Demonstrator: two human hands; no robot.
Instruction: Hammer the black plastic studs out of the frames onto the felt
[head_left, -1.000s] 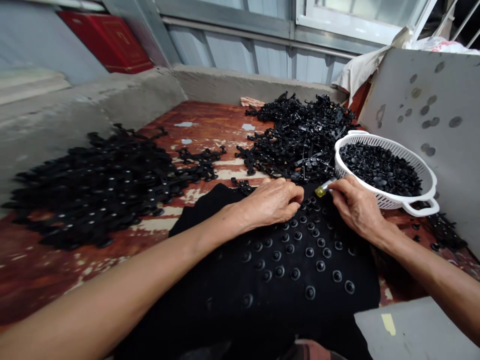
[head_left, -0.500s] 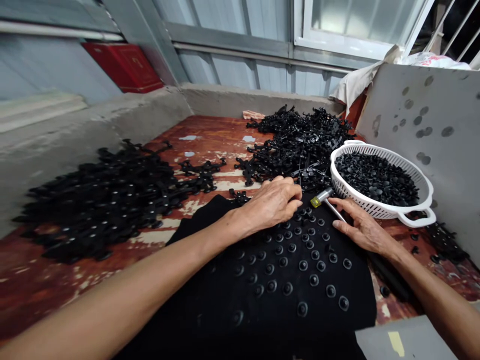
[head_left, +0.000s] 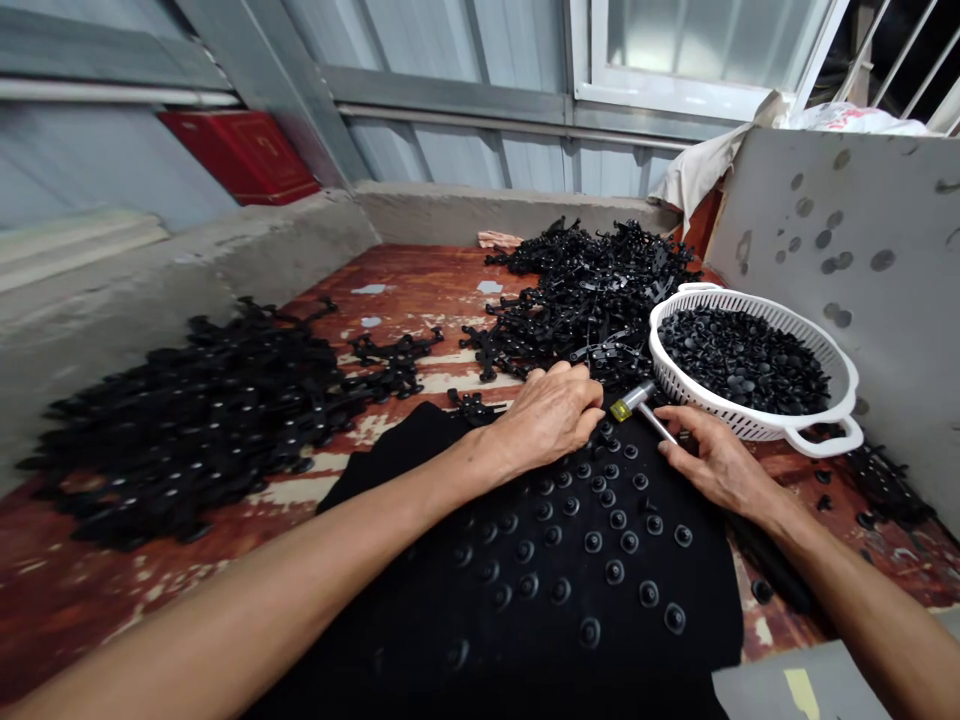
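My left hand is curled with its fingers pressed together above the far part of a black cloth. Whatever lies in that grip is hidden by the fingers. Several small round black studded discs are spread over the cloth. On the right, my right hand has thumb and fingers about the metal shaft of a small hammer. The hammer's head has a yellow tip and points towards my left hand; its black handle runs back beneath my right forearm.
A white basket full of black discs stands at the right. Heaps of black jointed parts lie at the left and at the back. A spotted grey panel bounds the right side. The red-brown table has worn paint.
The camera view has shifted slightly, so the scene sits a little further left. Both hands keep nearly the same pose, and the hammer has stayed beside my left hand.
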